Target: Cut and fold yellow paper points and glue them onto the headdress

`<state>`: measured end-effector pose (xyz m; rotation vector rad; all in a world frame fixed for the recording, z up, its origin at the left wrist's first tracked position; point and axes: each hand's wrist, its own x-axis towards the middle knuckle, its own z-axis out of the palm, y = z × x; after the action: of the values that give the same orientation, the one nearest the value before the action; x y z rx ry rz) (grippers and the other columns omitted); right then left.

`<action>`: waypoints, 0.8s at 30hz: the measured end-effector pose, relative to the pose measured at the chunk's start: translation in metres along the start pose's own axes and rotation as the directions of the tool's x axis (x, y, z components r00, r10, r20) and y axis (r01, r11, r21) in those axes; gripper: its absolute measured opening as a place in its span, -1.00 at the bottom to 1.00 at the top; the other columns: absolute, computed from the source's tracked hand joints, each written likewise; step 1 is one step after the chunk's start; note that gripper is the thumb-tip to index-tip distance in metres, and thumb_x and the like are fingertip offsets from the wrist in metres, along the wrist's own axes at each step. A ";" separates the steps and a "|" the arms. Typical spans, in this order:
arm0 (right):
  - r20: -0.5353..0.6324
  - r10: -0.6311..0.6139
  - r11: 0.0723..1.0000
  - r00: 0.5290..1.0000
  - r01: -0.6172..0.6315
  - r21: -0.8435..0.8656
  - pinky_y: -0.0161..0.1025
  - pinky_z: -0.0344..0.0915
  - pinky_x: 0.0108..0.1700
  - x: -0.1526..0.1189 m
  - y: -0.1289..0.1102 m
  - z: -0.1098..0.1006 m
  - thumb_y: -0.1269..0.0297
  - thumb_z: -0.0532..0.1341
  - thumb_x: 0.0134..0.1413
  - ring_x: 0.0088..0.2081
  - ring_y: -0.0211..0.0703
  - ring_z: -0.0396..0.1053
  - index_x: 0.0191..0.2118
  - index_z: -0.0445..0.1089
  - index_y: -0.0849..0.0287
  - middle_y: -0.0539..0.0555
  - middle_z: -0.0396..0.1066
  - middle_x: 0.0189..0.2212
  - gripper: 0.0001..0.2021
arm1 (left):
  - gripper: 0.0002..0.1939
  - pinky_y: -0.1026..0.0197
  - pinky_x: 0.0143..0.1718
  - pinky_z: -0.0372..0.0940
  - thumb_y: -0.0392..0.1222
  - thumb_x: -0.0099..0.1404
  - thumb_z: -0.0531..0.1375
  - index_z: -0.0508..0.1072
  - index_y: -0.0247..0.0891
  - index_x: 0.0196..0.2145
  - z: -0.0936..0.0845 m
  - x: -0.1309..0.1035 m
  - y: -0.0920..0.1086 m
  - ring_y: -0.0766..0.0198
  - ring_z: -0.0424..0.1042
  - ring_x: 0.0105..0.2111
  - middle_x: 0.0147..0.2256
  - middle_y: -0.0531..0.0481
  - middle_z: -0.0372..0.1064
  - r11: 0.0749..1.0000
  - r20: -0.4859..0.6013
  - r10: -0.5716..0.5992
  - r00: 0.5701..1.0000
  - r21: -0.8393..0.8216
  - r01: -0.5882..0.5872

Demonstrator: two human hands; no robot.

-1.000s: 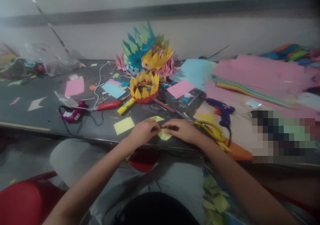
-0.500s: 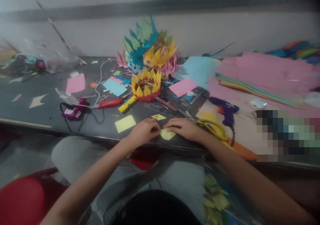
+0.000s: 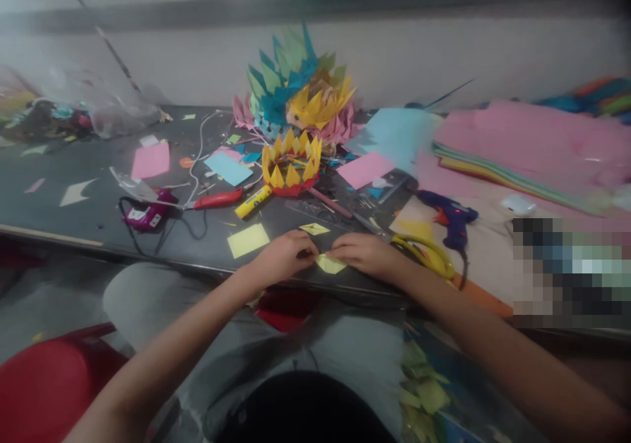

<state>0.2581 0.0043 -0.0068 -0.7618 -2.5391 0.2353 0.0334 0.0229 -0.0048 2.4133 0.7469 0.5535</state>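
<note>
A small piece of folded yellow paper (image 3: 331, 264) lies at the table's front edge between my hands. My left hand (image 3: 290, 256) has its fingers curled, pinching the paper's left corner. From the other side, my right hand (image 3: 367, 255) presses its closed fingertips onto the paper's upper right edge. Just beyond my fingers lies a folded yellow paper piece (image 3: 314, 229) with a diamond shape. To the left of my left hand is a flat yellow paper rectangle (image 3: 248, 240). A ring of pointed yellow paper petals on a red base (image 3: 292, 167) stands farther back.
Yellow-handled scissors (image 3: 428, 254) and a blue glue gun (image 3: 451, 216) lie right of my right hand. A yellow glue stick (image 3: 253, 202), a red cutter (image 3: 217, 199) and a purple power socket (image 3: 150, 211) are at left. Behind stands a colourful petalled paper model (image 3: 296, 94).
My right fingers have drawn together and moved slightly left along the paper's upper edge. My left hand keeps its pinch. The whole view has shifted a little.
</note>
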 end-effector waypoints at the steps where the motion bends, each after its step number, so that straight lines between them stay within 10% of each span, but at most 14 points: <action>1: 0.010 -0.025 0.999 1.000 0.025 -0.025 -0.37 0.30 -0.26 0.000 0.000 -0.001 0.35 -0.06 0.24 -0.33 -0.28 0.38 -0.27 0.47 0.22 0.10 0.45 -0.37 -0.67 | -0.92 0.27 -0.23 0.25 -0.34 0.21 0.15 0.45 -0.28 -0.36 -0.001 0.000 -0.001 0.30 0.34 -0.30 -0.37 0.00 0.37 1.000 0.011 0.017 1.000 0.008 -0.017; 24: 0.232 -0.076 0.985 0.970 0.109 -0.135 -0.32 0.29 -0.20 0.003 -0.003 -0.010 0.37 -0.15 0.26 -0.23 -0.20 0.33 -0.16 0.42 0.24 0.13 0.43 -0.25 -0.61 | -0.77 0.25 -0.30 0.21 -0.27 0.36 -0.03 0.42 -0.29 -0.23 -0.013 -0.002 0.001 0.29 0.33 -0.36 -0.36 -0.01 0.35 0.848 0.232 0.230 0.945 0.429 -0.311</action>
<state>0.2593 0.0033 0.0038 -0.7031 -2.8255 0.1093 0.0255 0.0258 0.0050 2.9967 0.5016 0.2836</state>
